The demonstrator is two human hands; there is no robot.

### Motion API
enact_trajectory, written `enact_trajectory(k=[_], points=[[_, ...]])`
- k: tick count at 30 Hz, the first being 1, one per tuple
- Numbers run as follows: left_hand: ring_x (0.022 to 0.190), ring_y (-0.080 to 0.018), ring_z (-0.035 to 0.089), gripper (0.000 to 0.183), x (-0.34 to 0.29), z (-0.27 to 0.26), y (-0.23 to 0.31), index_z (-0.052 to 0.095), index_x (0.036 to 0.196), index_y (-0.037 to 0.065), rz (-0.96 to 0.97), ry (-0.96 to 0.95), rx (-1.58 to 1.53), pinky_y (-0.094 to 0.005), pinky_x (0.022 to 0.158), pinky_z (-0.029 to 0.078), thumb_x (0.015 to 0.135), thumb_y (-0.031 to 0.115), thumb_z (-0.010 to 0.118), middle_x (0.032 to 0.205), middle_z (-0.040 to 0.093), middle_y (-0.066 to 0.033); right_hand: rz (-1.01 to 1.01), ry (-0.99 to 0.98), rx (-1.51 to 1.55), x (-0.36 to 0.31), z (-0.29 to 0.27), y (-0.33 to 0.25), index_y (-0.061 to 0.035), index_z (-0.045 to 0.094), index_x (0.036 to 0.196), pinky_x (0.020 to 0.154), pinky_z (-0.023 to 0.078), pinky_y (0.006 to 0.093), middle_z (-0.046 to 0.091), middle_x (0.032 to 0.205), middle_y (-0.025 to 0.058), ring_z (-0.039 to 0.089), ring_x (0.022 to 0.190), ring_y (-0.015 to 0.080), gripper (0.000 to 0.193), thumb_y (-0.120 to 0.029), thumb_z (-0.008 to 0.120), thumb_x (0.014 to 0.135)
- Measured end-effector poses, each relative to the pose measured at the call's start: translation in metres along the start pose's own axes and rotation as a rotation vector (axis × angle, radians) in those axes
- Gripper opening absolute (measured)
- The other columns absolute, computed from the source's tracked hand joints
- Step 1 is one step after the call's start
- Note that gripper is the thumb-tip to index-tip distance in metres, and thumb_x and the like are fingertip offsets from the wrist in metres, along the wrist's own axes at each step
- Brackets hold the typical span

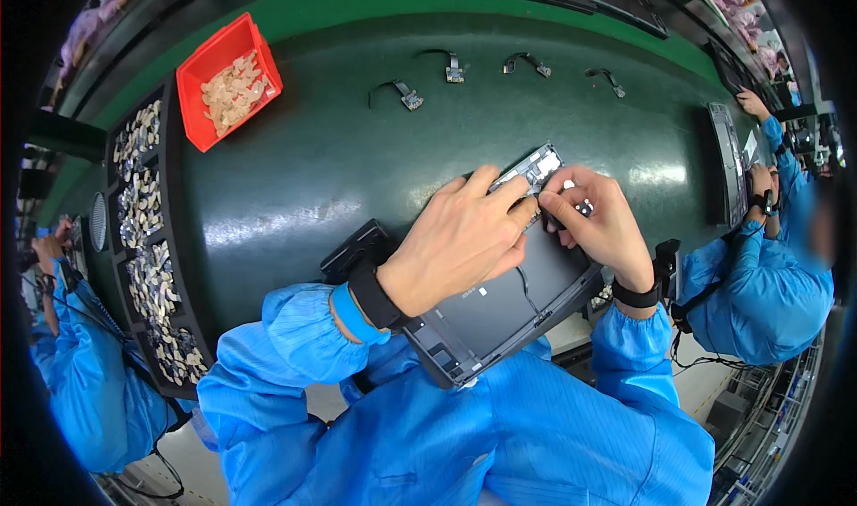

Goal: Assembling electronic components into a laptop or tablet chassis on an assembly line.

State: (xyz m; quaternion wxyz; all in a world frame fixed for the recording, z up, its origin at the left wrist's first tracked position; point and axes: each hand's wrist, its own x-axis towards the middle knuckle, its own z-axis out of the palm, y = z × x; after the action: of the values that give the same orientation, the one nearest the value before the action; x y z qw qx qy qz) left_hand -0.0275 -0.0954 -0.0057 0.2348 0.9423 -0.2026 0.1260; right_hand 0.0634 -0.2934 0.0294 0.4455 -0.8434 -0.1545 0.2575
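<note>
A dark grey laptop case, its inner side facing up, lies tilted over the near table edge toward my body. A thin black cable runs across its inside. My left hand lies over the case's far part, fingers bent onto a strip of inner parts. Close beside it, my right hand has thumb and fingers pinched at a small dark piece, mostly hidden by the fingers. Farther off on the green table sit several small circuit boards with black cables.
A red bin holds pale small pieces at the far left. Along the left edge stands a black compartment tray full of small parts. Co-workers in blue sit at the left and right; another laptop case lies by the right one.
</note>
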Motion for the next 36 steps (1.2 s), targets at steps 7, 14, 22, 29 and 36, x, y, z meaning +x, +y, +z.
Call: enact_trajectory(k=[7,14,22,29,36], points=[[0.113,-0.0289,0.064,0.038,0.012,-0.011,0.017,0.07,0.119,0.006,0.012,0.118,0.106,-0.0421,0.087,0.054,0.086,0.023,0.076,0.124,0.067,-0.0104,-0.037,0.088,0.129,-0.008,-0.025,0.022,-0.0065,0.046,0.108,0.047,0.045,0.0218,0.066,0.069,0.0021,0.059,0.057,0.006,0.023,-0.013,0.067,0.102],[0.085,-0.0351,0.07,0.026,0.043,0.025,0.013,0.074,0.112,0.005,-0.029,0.091,-0.378,-0.0421,0.084,0.054,0.088,0.015,0.075,0.09,0.073,-0.0149,-0.096,-0.067,0.514,0.004,-0.034,0.049,-0.0093,0.048,0.107,0.05,0.045,0.0203,0.066,0.071,0.0017,0.059,0.057,0.0059,0.02,-0.014,0.067,0.103],[0.084,-0.0324,0.07,0.027,0.049,0.031,0.015,0.076,0.112,0.003,0.002,0.121,-0.403,-0.0409,0.078,0.056,0.088,0.017,0.077,0.091,0.074,-0.014,-0.115,-0.1,0.606,0.006,-0.039,0.057,-0.0092,0.049,0.107,0.049,0.045,0.0206,0.067,0.074,0.0055,0.06,0.056,0.0076,0.018,-0.02,0.063,0.106],[0.087,-0.0277,0.07,0.022,0.049,0.025,0.028,0.077,0.107,0.002,0.146,0.049,-0.131,-0.0369,0.079,0.054,0.09,0.015,0.075,0.093,0.074,-0.0107,-0.157,0.136,0.758,0.011,-0.058,0.091,-0.0082,0.053,0.106,0.048,0.043,0.0204,0.067,0.076,0.0069,0.059,0.056,0.0072,0.019,-0.024,0.063,0.106],[0.087,-0.0232,0.068,0.018,0.049,0.03,0.03,0.077,0.104,0.003,0.138,0.038,-0.012,-0.0362,0.078,0.054,0.089,0.015,0.074,0.09,0.071,-0.007,-0.173,0.091,0.743,0.012,-0.058,0.093,-0.0073,0.056,0.105,0.052,0.044,0.0211,0.068,0.081,0.0073,0.06,0.061,0.0081,0.017,-0.022,0.064,0.105]])
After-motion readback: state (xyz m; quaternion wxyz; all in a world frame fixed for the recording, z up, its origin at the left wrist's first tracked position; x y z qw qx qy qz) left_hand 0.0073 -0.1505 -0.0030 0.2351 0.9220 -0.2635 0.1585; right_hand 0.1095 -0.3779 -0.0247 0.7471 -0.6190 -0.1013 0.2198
